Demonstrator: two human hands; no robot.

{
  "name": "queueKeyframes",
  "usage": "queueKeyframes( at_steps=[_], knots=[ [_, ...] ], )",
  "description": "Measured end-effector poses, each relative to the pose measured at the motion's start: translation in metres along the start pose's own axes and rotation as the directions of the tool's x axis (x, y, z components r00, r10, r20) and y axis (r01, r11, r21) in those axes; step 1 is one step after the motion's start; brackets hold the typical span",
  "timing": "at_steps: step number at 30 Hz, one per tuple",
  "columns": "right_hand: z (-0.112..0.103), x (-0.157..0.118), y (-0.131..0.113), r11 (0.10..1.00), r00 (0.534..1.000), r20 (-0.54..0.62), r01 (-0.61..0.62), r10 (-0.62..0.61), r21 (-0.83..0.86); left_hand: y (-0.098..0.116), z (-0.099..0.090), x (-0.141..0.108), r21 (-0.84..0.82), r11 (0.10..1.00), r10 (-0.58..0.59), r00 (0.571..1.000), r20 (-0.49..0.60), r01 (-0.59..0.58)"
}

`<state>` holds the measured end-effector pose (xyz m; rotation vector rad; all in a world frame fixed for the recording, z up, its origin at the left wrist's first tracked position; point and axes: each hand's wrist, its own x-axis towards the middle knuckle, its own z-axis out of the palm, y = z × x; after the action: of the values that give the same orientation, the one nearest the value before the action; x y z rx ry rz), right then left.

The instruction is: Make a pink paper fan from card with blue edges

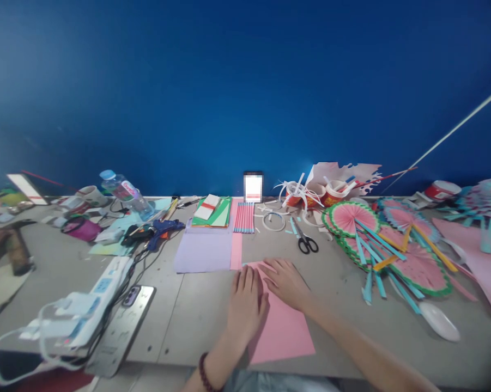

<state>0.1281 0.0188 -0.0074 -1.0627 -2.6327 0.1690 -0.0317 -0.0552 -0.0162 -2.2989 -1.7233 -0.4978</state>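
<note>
A pink paper sheet (284,332) lies on the grey table near its front edge. My left hand (247,305) rests flat on the sheet's left side, fingers extended forward. On the upper right part of the sheet, my right hand (286,283) lies with its fingers spread, pointing left. Both palms face down, and the sheet's top edge is partly hidden under the fingers. Beyond my left hand is lilac paper (204,250), beside a pink strip (236,250) that carries several thin pink-and-blue rolled strips (244,218).
Black-handled scissors (307,244) lie beyond my right hand. Paper fans (353,219) and a white spoon (439,321) are on the right. To the left are a phone (122,332), a power strip (102,299), a blue glue gun (161,231) and a bottle (126,193).
</note>
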Motion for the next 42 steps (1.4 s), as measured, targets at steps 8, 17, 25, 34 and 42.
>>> queueKeyframes(
  at_steps=[8, 17, 25, 34, 42],
  knots=[
    [0.003, 0.0, 0.001, 0.999, 0.999, 0.031, 0.043, -0.043, -0.005, -0.002, 0.003, 0.002, -0.007, 1.0, -0.021, 1.0, 0.002, 0.021],
    [-0.002, 0.001, -0.001, 0.999, 0.996, 0.081, 0.033, -0.031, -0.018, -0.006, 0.004, 0.004, -0.016, 0.999, 0.029, 1.0, 0.002, -0.029],
    [-0.002, 0.001, -0.002, 1.0, 0.999, 0.051, 0.011, -0.012, 0.02, -0.002, 0.007, 0.002, 0.018, 1.0, 0.006, 1.0, -0.012, -0.006],
    [0.001, 0.001, -0.003, 0.999, 1.0, -0.006, 0.03, -0.03, -0.012, 0.0, 0.011, 0.002, 0.023, 0.999, -0.025, 0.999, -0.044, 0.026],
    [0.003, -0.001, -0.001, 0.998, 0.997, -0.045, 0.06, -0.061, -0.016, 0.001, 0.01, 0.002, 0.01, 0.999, -0.045, 0.999, -0.019, 0.045]
  ],
)
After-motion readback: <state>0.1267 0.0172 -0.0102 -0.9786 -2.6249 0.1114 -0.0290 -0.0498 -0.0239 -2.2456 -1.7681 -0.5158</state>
